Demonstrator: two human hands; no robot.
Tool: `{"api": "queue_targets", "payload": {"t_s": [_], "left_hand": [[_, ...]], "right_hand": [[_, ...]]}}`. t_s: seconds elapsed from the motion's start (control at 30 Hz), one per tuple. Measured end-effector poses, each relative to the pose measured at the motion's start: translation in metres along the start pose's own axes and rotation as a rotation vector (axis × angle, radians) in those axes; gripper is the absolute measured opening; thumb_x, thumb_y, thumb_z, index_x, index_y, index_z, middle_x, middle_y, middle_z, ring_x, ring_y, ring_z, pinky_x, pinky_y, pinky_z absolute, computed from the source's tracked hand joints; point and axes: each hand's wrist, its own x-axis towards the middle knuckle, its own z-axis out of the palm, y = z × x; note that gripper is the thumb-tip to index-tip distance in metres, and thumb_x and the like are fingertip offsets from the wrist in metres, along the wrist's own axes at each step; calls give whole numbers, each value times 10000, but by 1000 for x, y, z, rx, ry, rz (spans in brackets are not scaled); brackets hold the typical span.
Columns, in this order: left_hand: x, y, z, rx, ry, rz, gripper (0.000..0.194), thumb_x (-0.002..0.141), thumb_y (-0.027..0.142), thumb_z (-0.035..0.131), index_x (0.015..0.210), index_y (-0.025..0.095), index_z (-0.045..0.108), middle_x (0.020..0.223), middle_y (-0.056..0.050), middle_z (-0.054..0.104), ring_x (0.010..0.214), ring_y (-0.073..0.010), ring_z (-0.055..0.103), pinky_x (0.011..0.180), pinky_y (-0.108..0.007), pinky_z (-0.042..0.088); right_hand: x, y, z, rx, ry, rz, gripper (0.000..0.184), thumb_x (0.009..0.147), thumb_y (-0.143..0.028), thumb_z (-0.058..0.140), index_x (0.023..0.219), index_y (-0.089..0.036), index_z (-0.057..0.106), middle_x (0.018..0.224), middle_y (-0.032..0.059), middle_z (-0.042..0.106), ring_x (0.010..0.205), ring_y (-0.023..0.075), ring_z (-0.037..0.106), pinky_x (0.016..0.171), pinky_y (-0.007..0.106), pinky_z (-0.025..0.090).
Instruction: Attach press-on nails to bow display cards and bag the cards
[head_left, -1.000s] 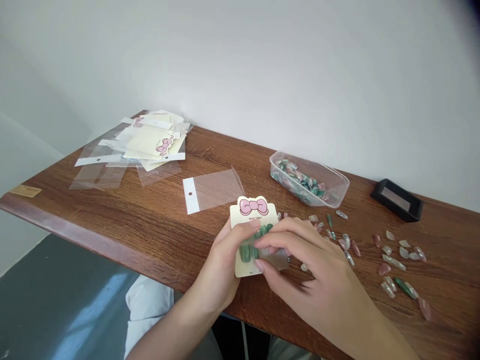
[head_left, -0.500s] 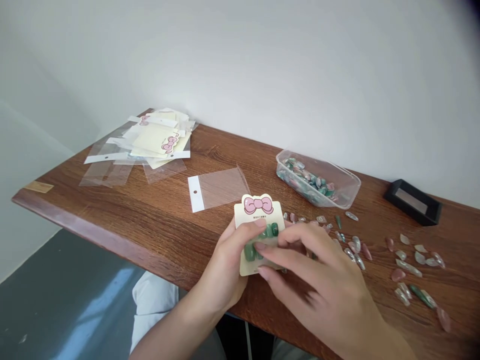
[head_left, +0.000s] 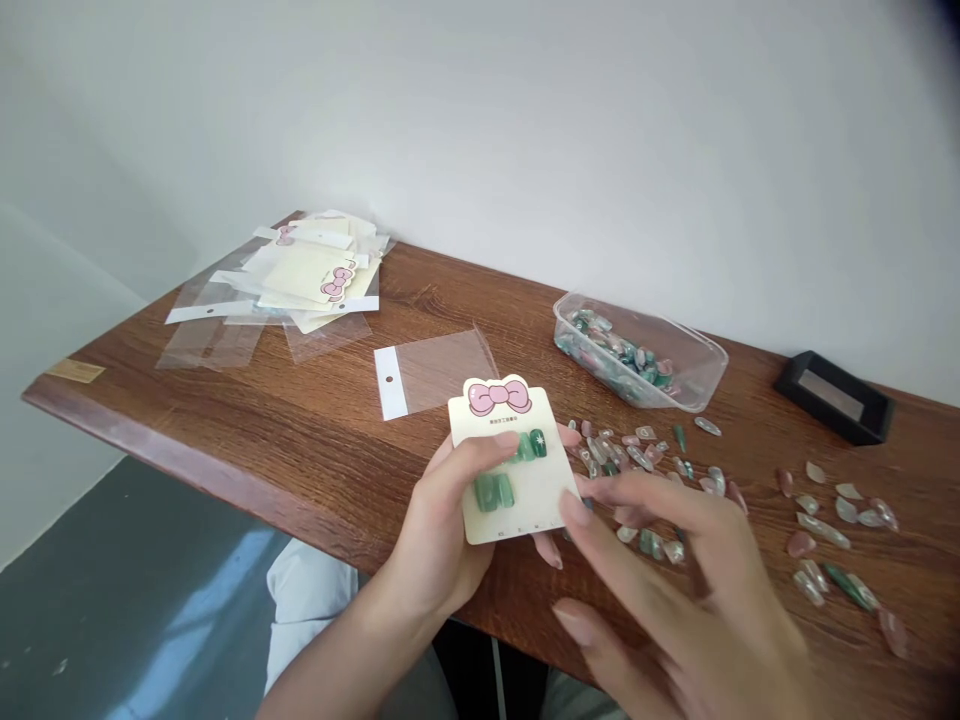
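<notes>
My left hand (head_left: 442,500) is closed on a cream display card (head_left: 532,495) with a pink bow printed on top. Its thumb presses across the card's face, hiding part of the upper row. Green press-on nails (head_left: 495,491) sit in two rows on the card, one dark nail (head_left: 538,443) bearing a white star. My right hand (head_left: 675,580) has its fingers spread beside the card's lower right edge, with nothing seen in them. One fingertip is close to that edge; whether it touches I cannot tell. Loose press-on nails (head_left: 651,543) lie on the table, partly behind this hand.
A clear plastic tub (head_left: 697,370) of press-on nails stands near the wall, left of a black box (head_left: 832,398). One clear bag (head_left: 442,365) lies flat behind the card. Bags and bow cards are piled (head_left: 300,275) at the far left of the wooden table (head_left: 322,430).
My right hand has drawn back from the card to the right and down, its fingers opening. The card has shifted slightly left, and its lower row now shows uncovered.
</notes>
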Motion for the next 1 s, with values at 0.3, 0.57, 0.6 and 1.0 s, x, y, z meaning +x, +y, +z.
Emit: {"api": "queue_targets", "payload": {"t_s": [0.3, 0.57, 0.6, 1.0], "left_hand": [[-6, 2, 3, 65, 74, 51, 358, 711, 37, 651, 1038, 141, 751, 1059, -139, 778, 895, -355, 756, 439, -252, 580], [-9, 4, 13, 131, 195, 48, 263, 793, 135, 647, 1041, 146, 734, 1067, -185, 776, 881, -402, 754, 407, -278, 558], [-10, 4, 14, 149, 205, 55, 244, 807, 157, 645, 1033, 144, 736, 1058, -188, 778, 864, -397, 757, 403, -278, 554], [-7, 4, 14, 133, 209, 40, 408, 825, 187, 646, 1233, 170, 653, 1062, -177, 775, 833, -380, 760, 405, -294, 551]], "right_hand": [[-56, 44, -21, 18, -31, 428, 132, 953, -181, 605, 1036, -255, 676, 990, 35, 664, 884, 186, 659, 771, 319, 521], [-80, 43, -12, 26, -113, 493, 167, 929, -239, 666, 1092, -216, 695, 982, 59, 623, 893, 202, 646, 775, 347, 535], [-78, 41, -12, 30, -112, 486, 195, 926, -238, 673, 1118, -213, 694, 986, 60, 619, 899, 203, 644, 780, 350, 535], [-60, 39, -12, 103, -189, 506, 54, 930, -197, 638, 940, -249, 647, 993, 44, 628, 955, 215, 633, 826, 374, 517]]}}
